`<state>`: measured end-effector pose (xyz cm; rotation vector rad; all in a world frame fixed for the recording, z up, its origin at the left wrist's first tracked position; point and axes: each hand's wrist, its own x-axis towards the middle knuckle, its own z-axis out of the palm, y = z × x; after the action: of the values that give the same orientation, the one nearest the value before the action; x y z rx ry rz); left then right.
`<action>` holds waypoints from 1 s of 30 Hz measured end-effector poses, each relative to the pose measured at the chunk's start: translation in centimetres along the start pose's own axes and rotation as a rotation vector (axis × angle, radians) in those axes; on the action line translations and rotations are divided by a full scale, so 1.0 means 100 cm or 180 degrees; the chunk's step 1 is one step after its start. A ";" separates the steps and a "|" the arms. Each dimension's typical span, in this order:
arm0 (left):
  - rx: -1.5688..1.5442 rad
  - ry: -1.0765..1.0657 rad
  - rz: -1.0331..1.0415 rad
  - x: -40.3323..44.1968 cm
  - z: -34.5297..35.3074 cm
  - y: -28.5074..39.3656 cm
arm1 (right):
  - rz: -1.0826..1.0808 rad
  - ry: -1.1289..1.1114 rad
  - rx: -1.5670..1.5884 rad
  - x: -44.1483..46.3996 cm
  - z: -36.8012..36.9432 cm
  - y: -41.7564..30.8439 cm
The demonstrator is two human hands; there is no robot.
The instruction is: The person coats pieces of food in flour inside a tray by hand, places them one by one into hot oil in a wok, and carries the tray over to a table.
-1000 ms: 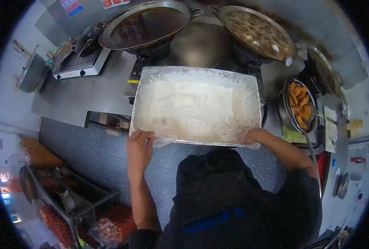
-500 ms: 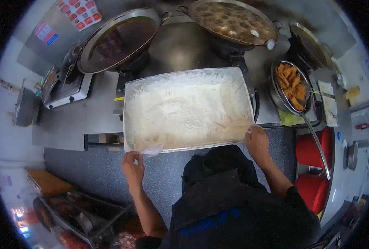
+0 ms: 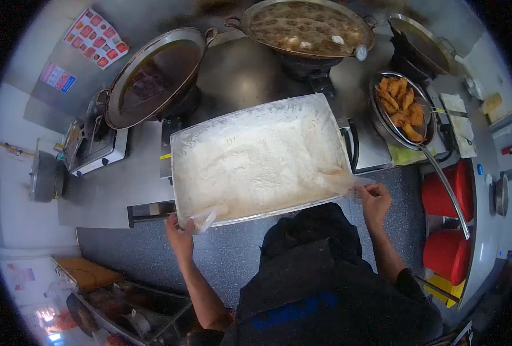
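A white rectangular tub [image 3: 333,130] filled with pale flour [image 3: 256,155] stands before me on the steel counter. At its near left corner, my left hand [image 3: 181,239] is closed on a crumpled piece of thin clear plastic [image 3: 208,218]. My right hand [image 3: 375,203], just off the near right corner, pinches another thin clear plastic piece [image 3: 342,182], which stretches over the flour. Whether these pieces are gloves or bags I cannot tell.
Beyond the tub are a wide pan of dark oil [image 3: 158,81] and a bubbling pan [image 3: 308,29] with food frying. A long-handled strainer [image 3: 429,127] holds fried pieces [image 3: 403,106] at right. Red buckets [image 3: 445,256] stand below; a small stove [image 3: 103,150] sits left.
My right hand has moved right and slightly down, drawing its plastic out longer. My left hand has shifted a little down and left. The view has turned slightly.
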<state>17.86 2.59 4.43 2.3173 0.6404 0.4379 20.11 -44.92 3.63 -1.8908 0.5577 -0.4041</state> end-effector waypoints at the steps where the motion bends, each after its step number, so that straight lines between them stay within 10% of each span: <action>1: -0.0147 -0.0494 -0.0293 0.005 -0.005 0.002 | -0.0040 0.0102 -0.0273 0.003 0.000 0.001; 6: -0.0210 -0.1325 -0.0114 0.036 -0.009 -0.013 | -0.0238 0.0025 -0.0470 0.027 0.002 0.013; 11: -0.0986 -0.1623 -0.0434 0.052 0.000 -0.038 | 0.1932 -0.2224 0.1920 0.066 0.018 0.069; 21: -0.2146 -0.1267 -0.0391 0.018 0.004 -0.050 | 0.0717 -0.0959 0.0268 0.059 0.037 0.040; 30: -0.1990 -0.0913 -0.0586 -0.135 -0.054 -0.044 | 0.0662 -0.0941 -0.0110 -0.033 -0.087 0.037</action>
<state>2.80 0.74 3.42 1.6678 0.4822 0.1762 12.11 -51.00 3.36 -1.8599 0.5567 0.0217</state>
